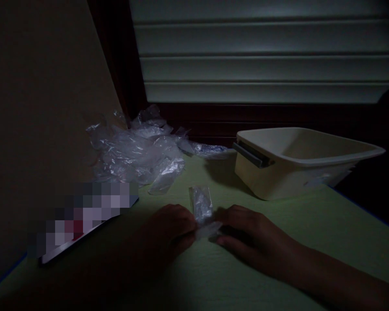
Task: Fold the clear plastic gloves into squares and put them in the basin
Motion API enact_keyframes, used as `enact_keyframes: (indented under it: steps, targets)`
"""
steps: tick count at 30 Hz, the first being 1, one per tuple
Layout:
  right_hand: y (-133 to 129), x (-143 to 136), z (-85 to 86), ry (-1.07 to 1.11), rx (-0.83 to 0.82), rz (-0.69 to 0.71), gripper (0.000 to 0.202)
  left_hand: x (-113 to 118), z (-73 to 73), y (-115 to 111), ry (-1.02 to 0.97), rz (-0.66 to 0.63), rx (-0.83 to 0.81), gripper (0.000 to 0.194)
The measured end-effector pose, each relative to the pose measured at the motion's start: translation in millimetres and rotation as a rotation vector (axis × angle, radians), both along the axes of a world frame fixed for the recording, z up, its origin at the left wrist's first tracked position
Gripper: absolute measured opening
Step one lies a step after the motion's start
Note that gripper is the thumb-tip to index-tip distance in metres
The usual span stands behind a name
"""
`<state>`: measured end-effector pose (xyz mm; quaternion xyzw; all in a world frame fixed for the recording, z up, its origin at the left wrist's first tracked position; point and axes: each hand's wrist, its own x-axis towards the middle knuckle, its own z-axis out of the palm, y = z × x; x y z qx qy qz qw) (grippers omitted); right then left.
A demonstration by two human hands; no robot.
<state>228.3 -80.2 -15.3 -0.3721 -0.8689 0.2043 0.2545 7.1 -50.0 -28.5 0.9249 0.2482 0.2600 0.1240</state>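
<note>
A small clear plastic bag point(202, 206) is between my two hands, its far end pointing away from me over the green table. My left hand point(176, 226) pinches the near edge of the bag from the left. From the right, my right hand point(246, 231) has its fingertips at the same near edge, with thumb and forefinger around a whitish, folded-looking part of the plastic. Dim light hides the exact grip of the right fingers. Beyond my left hand lies a loose heap of clear plastic bags point(132, 149).
A cream plastic bin point(259, 181) with a grey handle stands at the right on the green table point(278, 255). At the left lies a flat, blurred-out object point(94, 216) with a pale edge. A wall and a slatted shutter point(246, 39) bound the table.
</note>
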Motion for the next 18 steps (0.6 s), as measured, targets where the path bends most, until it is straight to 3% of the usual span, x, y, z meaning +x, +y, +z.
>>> enact_keyframes:
  steps: [11, 18]
  targets:
    - [1.5, -8.0, 0.2, -0.005, 0.010, -0.061, 0.017, 2.9, 5.1, -0.5, -0.097, 0.083, -0.147, 0.014]
    - [-4.3, -13.1, -0.4, 0.017, -0.064, -0.137, 0.017, 7.5, 11.5, -3.7, -0.089, 0.244, -0.312, 0.015]
